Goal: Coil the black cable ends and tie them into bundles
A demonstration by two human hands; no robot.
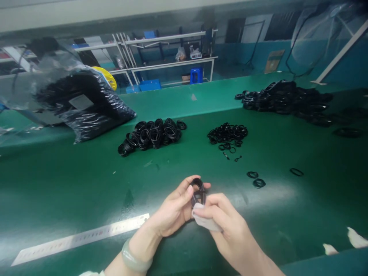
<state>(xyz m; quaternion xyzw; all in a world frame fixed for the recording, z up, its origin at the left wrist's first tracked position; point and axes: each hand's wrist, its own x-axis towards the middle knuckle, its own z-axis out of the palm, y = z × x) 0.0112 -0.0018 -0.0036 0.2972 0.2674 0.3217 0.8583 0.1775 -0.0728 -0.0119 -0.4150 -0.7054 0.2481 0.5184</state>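
My left hand (178,209), a pale green bangle (133,258) on its wrist, is closed around a small coil of black cable (198,188). The coil stands up between thumb and fingers, its loop facing me. My right hand (227,218) pinches a soft white piece (205,218), perhaps cloth or paper, and presses it against the coil's lower end. That end of the coil is hidden behind the white piece. Both hands are close together above the green table (115,199).
A metal ruler (80,239) lies left of my hands. Beyond them are a pile of coiled black cables (155,134), a heap of small black rings (227,134) and a larger dark heap (284,99). Loose black rings (259,183) lie to the right. A filled plastic bag (86,103) stands back left.
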